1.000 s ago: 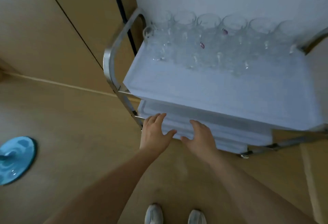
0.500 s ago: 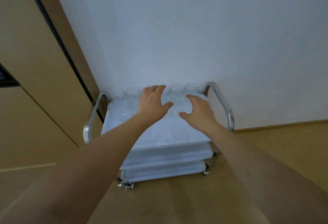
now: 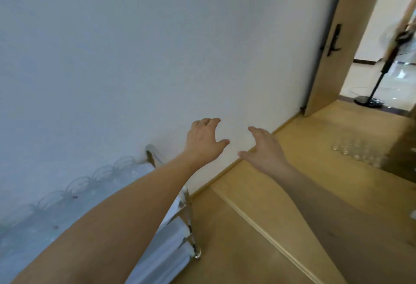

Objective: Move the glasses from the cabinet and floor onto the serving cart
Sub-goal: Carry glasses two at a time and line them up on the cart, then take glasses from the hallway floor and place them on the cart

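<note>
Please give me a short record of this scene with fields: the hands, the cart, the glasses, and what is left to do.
left hand: open, empty, raised in front of the wall
right hand: open, empty, reaching forward
cart: lower left, beside the wall
glasses on cart: a row along the wall side
glasses on floor: a cluster at right, near the doorway
left to do: floor glasses not yet moved

No readable text, label, brand, number or sign anywhere in view.

2 hands, 1 serving cart, perhaps 5 glass rims there; floor glasses blurred, uncountable.
</note>
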The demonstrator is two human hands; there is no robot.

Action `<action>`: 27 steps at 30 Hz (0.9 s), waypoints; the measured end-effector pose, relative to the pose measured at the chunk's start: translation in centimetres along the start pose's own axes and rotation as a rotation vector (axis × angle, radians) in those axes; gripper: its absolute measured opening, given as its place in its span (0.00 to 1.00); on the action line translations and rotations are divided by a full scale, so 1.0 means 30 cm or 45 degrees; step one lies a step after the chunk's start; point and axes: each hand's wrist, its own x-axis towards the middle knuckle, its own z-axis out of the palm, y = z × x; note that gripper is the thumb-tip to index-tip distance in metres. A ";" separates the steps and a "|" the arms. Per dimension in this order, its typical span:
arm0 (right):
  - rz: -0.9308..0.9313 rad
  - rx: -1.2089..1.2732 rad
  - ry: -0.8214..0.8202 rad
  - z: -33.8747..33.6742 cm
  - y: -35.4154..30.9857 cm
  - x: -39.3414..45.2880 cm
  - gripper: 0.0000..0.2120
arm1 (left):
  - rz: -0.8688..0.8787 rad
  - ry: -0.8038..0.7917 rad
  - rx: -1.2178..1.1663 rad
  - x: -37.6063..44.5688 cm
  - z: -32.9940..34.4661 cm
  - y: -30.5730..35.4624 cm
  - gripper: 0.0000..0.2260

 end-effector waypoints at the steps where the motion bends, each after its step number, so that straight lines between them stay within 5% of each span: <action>1: 0.034 -0.011 0.027 -0.047 0.070 0.017 0.41 | 0.038 -0.017 -0.019 0.052 0.036 0.074 0.32; 12: 0.422 -0.058 0.178 -0.399 0.688 0.123 0.41 | 0.374 -0.259 -0.156 0.429 0.430 0.698 0.31; 27: 0.859 -0.058 0.274 -0.463 1.247 0.593 0.40 | 0.634 -0.512 -0.187 1.122 0.939 0.994 0.31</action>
